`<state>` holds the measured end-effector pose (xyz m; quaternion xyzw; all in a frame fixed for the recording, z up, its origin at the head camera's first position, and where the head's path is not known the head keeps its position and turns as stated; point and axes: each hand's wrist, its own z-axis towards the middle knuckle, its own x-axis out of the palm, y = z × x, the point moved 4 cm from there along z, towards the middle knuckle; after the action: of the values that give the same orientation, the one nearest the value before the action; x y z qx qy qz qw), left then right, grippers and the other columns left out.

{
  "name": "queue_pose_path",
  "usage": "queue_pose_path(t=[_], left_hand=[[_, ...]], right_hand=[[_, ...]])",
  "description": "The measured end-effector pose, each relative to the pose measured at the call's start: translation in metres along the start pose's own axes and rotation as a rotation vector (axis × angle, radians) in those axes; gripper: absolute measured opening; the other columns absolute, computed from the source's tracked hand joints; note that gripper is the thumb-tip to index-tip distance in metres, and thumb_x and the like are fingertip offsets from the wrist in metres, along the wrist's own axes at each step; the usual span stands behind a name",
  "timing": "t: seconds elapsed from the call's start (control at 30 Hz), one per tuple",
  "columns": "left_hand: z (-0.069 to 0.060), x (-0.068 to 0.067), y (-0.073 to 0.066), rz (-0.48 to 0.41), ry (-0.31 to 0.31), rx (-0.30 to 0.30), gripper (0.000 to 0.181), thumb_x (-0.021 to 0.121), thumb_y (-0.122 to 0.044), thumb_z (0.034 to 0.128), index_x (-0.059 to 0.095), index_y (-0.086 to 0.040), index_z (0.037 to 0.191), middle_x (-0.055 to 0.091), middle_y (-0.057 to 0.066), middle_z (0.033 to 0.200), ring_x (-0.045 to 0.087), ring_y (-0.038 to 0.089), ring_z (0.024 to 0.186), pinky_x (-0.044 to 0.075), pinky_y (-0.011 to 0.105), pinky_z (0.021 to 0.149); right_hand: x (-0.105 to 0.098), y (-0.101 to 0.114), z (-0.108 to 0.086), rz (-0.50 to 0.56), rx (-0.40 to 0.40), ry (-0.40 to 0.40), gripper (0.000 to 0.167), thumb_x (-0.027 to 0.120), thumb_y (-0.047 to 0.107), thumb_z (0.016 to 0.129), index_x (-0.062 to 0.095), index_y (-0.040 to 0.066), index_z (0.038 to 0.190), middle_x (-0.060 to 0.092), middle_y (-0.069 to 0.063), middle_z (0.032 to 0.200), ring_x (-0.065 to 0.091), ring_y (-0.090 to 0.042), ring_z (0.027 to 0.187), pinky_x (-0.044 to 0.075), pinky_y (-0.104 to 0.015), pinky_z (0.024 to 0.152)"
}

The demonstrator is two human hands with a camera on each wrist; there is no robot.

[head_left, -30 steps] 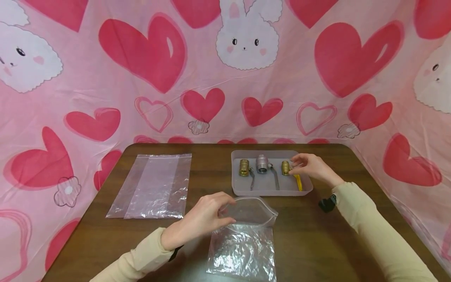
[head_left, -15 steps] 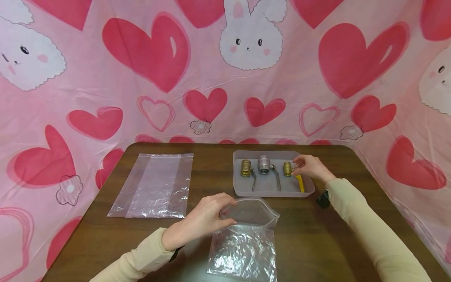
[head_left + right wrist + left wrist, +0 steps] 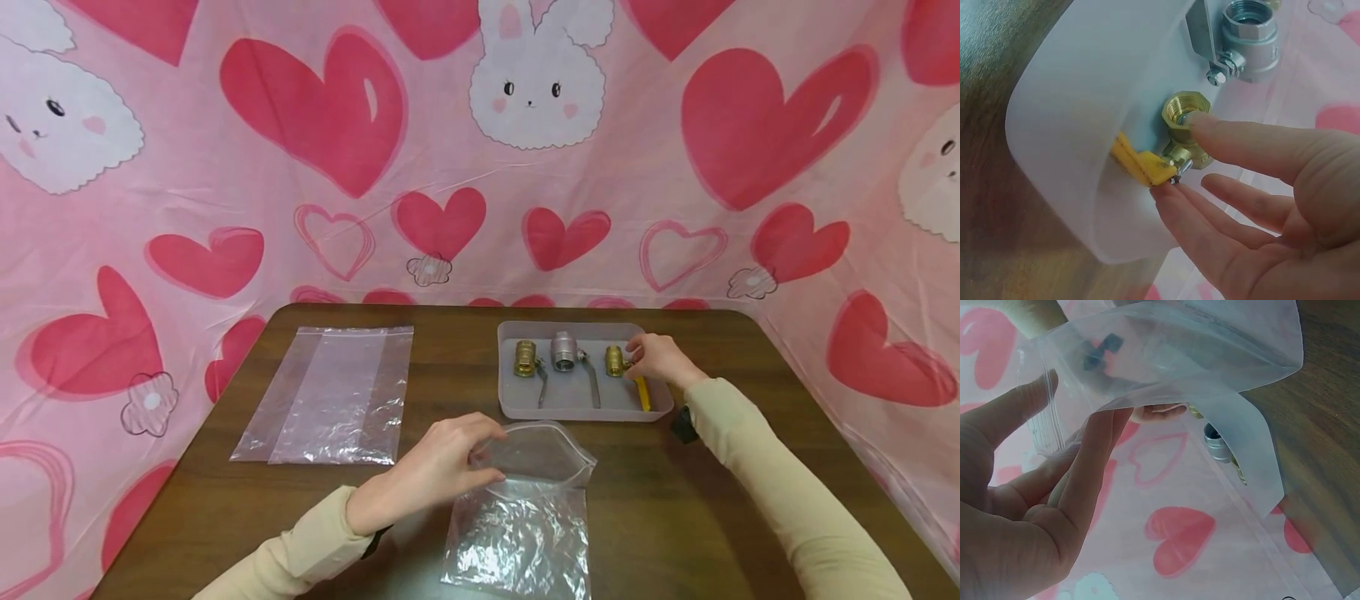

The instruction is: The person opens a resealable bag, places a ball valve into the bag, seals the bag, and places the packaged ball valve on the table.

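Observation:
My left hand (image 3: 431,467) is at the left side of a clear zip-lock bag (image 3: 517,537), thumb and fingers curved round the zip edge. The bag's mouth gapes, and its lower part lies flat on the table. Over the tray (image 3: 585,410), my right hand (image 3: 663,358) holds the small brass ball valve (image 3: 613,361). In the right wrist view the thumb rests at the valve's threaded opening (image 3: 1175,103), and a fingertip touches its yellow lever handle (image 3: 1141,165). The valve still lies inside the tray.
A larger brass valve (image 3: 524,358) and a silver valve (image 3: 563,351), both with grey levers, lie left in the tray. Two flat clear bags (image 3: 330,396) overlap on the table's left. A pink heart-patterned sheet (image 3: 450,167) hangs behind and beside the wooden table (image 3: 450,367).
The right hand's fingers have settled lower and closer round the small brass valve, and its wrist has shifted slightly left. The left hand keeps its hold on the bag. The head view has drifted slightly.

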<state>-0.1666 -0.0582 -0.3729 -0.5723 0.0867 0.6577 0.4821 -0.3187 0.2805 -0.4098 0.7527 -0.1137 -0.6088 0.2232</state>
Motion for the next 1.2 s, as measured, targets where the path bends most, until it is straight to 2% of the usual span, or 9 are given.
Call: queue_pose_path(t=[0.23, 0.43, 0.57, 0.87, 1.07, 1.2], left_hand=[[-0.001, 0.002, 0.001, -0.006, 0.009, 0.000, 0.040, 0.085, -0.018, 0.0767, 0.069, -0.005, 0.111, 0.071, 0.002, 0.099, 0.058, 0.001, 0.070, 0.045, 0.008, 0.061], [-0.001, 0.002, 0.001, -0.003, 0.010, -0.001, 0.040, 0.086, -0.019, 0.0765, 0.069, -0.006, 0.110, 0.069, 0.000, 0.095, 0.055, 0.002, 0.067, 0.043, 0.008, 0.060], [-0.001, 0.002, 0.001, 0.000, 0.003, 0.010, 0.040, 0.086, -0.019, 0.0761, 0.069, -0.006, 0.110, 0.069, 0.000, 0.095, 0.055, 0.002, 0.067, 0.042, 0.008, 0.060], [-0.002, 0.005, 0.001, -0.045, 0.017, -0.001, 0.039, 0.084, -0.014, 0.0780, 0.068, -0.005, 0.112, 0.072, 0.005, 0.106, 0.067, 0.011, 0.074, 0.047, 0.008, 0.062], [0.000, 0.004, 0.001, -0.041, 0.020, -0.012, 0.040, 0.085, -0.015, 0.0775, 0.068, -0.004, 0.112, 0.072, 0.008, 0.107, 0.067, 0.011, 0.074, 0.048, 0.008, 0.063], [0.000, 0.003, 0.001, -0.029, 0.020, -0.009, 0.041, 0.085, -0.016, 0.0768, 0.068, -0.003, 0.112, 0.072, 0.007, 0.107, 0.065, 0.008, 0.073, 0.047, 0.008, 0.062]], right_hand=[[0.005, 0.002, 0.004, 0.009, -0.011, -0.012, 0.051, 0.076, 0.006, 0.079, 0.056, -0.017, 0.119, 0.066, -0.035, 0.110, 0.066, -0.044, 0.098, 0.058, -0.050, 0.085], [0.008, 0.006, 0.007, 0.041, -0.011, -0.005, 0.051, 0.076, 0.006, 0.079, 0.057, -0.017, 0.120, 0.067, -0.033, 0.111, 0.067, -0.043, 0.100, 0.057, -0.049, 0.087], [0.009, 0.006, 0.009, 0.021, 0.006, 0.009, 0.050, 0.076, 0.005, 0.079, 0.057, -0.017, 0.120, 0.067, -0.033, 0.111, 0.067, -0.042, 0.099, 0.057, -0.049, 0.087], [0.012, 0.001, 0.016, -0.045, 0.035, 0.044, 0.039, 0.074, 0.001, 0.078, 0.065, -0.014, 0.113, 0.066, -0.033, 0.114, 0.065, -0.039, 0.098, 0.057, -0.050, 0.089], [0.012, 0.004, 0.020, -0.080, 0.028, 0.043, 0.035, 0.070, -0.005, 0.076, 0.068, -0.014, 0.110, 0.066, -0.033, 0.114, 0.065, -0.036, 0.095, 0.058, -0.049, 0.086], [0.012, 0.006, 0.021, -0.097, 0.036, 0.070, 0.033, 0.067, -0.005, 0.076, 0.068, -0.013, 0.108, 0.068, -0.031, 0.111, 0.063, -0.031, 0.089, 0.059, -0.043, 0.080]])
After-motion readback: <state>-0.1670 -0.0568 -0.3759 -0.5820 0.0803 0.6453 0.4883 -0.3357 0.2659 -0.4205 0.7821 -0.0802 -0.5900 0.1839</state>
